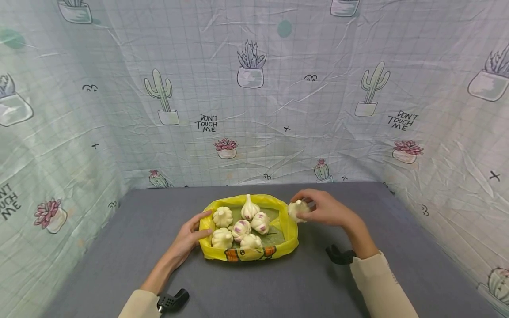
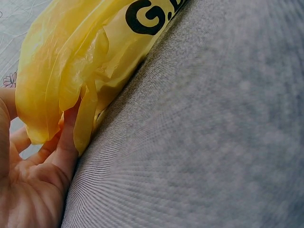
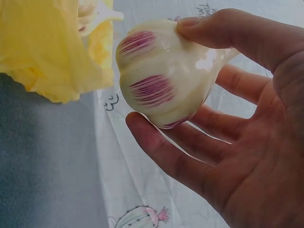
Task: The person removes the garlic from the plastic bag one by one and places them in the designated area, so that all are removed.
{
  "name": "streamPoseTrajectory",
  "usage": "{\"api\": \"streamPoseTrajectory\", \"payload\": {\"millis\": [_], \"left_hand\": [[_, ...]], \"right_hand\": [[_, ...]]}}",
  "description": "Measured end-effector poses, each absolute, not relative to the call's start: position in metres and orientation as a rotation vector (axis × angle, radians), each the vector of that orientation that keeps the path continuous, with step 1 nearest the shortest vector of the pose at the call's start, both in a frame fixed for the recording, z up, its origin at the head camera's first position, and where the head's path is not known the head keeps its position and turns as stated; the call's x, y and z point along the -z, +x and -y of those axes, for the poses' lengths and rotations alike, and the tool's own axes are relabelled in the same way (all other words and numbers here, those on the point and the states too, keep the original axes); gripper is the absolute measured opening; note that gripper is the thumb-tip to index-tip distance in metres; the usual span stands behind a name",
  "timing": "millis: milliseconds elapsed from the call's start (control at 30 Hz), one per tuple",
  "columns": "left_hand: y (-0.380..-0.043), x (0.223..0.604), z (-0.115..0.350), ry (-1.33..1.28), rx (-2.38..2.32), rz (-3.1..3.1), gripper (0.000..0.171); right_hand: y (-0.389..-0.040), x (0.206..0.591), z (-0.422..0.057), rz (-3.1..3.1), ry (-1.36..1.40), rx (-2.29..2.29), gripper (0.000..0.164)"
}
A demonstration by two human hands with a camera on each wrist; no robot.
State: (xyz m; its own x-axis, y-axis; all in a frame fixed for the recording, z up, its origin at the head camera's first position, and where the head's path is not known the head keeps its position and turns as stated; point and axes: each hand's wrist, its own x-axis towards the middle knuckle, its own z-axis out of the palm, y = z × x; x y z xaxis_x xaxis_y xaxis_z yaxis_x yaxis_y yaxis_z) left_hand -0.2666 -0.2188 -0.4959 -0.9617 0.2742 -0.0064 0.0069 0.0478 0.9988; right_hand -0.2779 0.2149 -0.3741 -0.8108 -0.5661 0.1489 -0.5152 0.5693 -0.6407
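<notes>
1. Nearest are two pale sleeves [image 1: 139, 304], with a small black device [image 1: 173, 301] at the left wrist and another black device [image 1: 340, 255] at the right.
2. The left hand [image 1: 186, 238] grips the left end of a yellow plastic bag [image 1: 292, 236], thumb and fingers narrowed on its rim.
3. The bag sits wide-mouthed on the grey table [image 1: 238, 287]. Orange and black print [image 1: 250, 254] marks its near side, and black lettering [image 2: 147, 17] shows up close in the left wrist view.
4. Six garlic bulbs [image 1: 241, 230] lie inside, mostly in the left and middle; the right part of the bag shows its greenish bottom.
5. The right hand [image 1: 326, 210] holds one more garlic bulb [image 1: 296, 211] just beyond the bag's right end. The right wrist view shows it between thumb and fingers, purple streaks on its side, stem towards the palm, apart from the bag.
6. Behind the table hangs a creased, pale cloth [image 1: 278, 115] printed with potted cacti [image 1: 161, 95] and the words "Don't touch me" [image 1: 208, 123]; it also runs along both sides.
</notes>
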Motion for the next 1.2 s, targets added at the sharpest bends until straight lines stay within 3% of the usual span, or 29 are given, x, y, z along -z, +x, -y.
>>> {"api": "streamPoseTrajectory", "payload": {"millis": [767,1200], "left_hand": [[-0.267,0.497,0.219,0.286,-2.026,-2.118,0.066],[-0.266,0.496,0.219,0.276,-2.013,-2.137,0.064]], "right_hand": [[-0.286,0.382,-0.233,-2.817,-0.837,1.102,0.025],[-0.294,0.389,-0.242,-2.873,-0.765,1.116,0.034]]}}
